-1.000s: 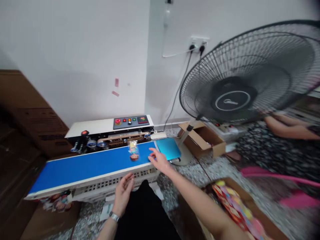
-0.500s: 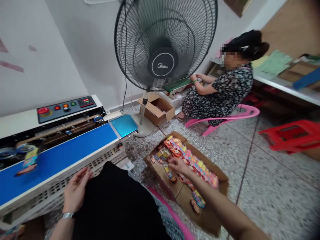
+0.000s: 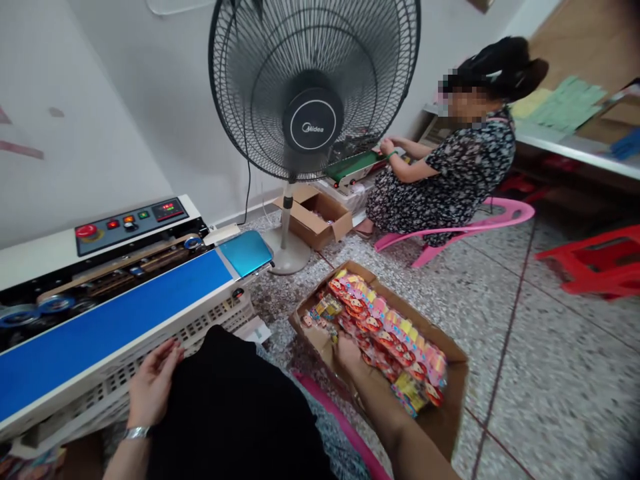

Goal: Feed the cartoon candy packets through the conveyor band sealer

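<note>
My right hand is down inside an open cardboard box, its fingers curled and partly hidden among small colourful packets. A bit of yellow wrapping shows by its fingertips; what it grips is unclear. Rows of pink and red cartoon-figure packets fill the box's far side. Yellow-and-blue packets lie at the left end, and another yellow-and-blue packet is beside my forearm. My left hand is open, fingers loosely bent with nothing in them, near the front edge of the blue conveyor belt.
A sealing machine with a control panel stands on the left above a white perforated crate. Ahead are a standing fan and a smaller carton. A co-worker sits on a pink chair; a red stool is at right.
My right hand has moved lower into the box, toward its near side. The packet on the belt has passed out of view at left. My left hand has barely moved.
</note>
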The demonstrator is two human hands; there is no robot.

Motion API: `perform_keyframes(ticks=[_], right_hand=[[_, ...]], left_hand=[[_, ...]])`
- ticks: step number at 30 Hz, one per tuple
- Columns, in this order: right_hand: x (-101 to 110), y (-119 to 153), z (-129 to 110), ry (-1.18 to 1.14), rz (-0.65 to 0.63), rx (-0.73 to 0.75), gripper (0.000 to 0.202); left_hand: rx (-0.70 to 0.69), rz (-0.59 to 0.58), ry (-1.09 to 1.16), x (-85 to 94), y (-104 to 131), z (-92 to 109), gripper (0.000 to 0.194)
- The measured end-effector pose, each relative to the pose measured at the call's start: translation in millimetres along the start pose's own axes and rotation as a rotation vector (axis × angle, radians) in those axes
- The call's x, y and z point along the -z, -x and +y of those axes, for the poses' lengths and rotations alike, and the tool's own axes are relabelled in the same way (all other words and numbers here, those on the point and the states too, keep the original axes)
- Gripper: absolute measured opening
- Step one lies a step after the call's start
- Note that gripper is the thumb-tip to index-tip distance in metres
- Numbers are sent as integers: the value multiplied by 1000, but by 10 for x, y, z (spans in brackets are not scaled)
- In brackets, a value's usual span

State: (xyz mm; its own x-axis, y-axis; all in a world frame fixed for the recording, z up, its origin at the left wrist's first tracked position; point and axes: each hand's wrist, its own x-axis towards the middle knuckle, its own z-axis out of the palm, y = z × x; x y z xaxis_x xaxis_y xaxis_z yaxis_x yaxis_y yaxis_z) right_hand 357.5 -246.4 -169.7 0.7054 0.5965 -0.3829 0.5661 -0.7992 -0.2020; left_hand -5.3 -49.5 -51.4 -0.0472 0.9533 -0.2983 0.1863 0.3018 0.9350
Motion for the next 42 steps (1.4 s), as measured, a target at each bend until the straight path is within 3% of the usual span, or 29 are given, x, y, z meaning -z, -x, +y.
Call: perform_keyframes(ticks=[4, 7, 11, 14, 16, 19, 24, 28, 34, 39, 42], right_hand=[[169, 53, 30, -47, 40, 130, 19], [513, 100, -123, -162, 138, 270, 23], [1042, 295, -715, -440, 299, 649, 25], [1268, 522, -1276, -441, 249, 840, 18], [1305, 657, -1597, -438, 175, 963, 11], [1238, 785, -1936, -520, 26, 1057, 8], [996, 832, -2223, -828, -271, 927, 22], [871, 821, -2358, -977, -503, 948, 18], [870, 834, -2514, -1055, -561, 924, 20], [882, 850, -2587, -1027, -473, 962, 18], [871, 865, -2614, -1031, -493, 972, 17]], left_hand=[[-51, 26, -141, -42, 2, -4, 53], [-173, -54, -208, -261, 158, 90, 48], [-361, -354, -125, -786, 529, 388, 37], [-452, -510, -38, -1084, 686, 631, 39], [-428, -541, -2, -1133, 687, 740, 40], [-367, -467, 47, -1018, 603, 788, 29], [-269, -239, 226, -735, 474, 699, 21], [-269, -211, 277, -586, 430, 698, 22], [-269, -183, 258, -429, 357, 745, 18], [-255, -254, 300, -362, 325, 741, 19], [-250, -255, 314, -327, 332, 757, 17]])
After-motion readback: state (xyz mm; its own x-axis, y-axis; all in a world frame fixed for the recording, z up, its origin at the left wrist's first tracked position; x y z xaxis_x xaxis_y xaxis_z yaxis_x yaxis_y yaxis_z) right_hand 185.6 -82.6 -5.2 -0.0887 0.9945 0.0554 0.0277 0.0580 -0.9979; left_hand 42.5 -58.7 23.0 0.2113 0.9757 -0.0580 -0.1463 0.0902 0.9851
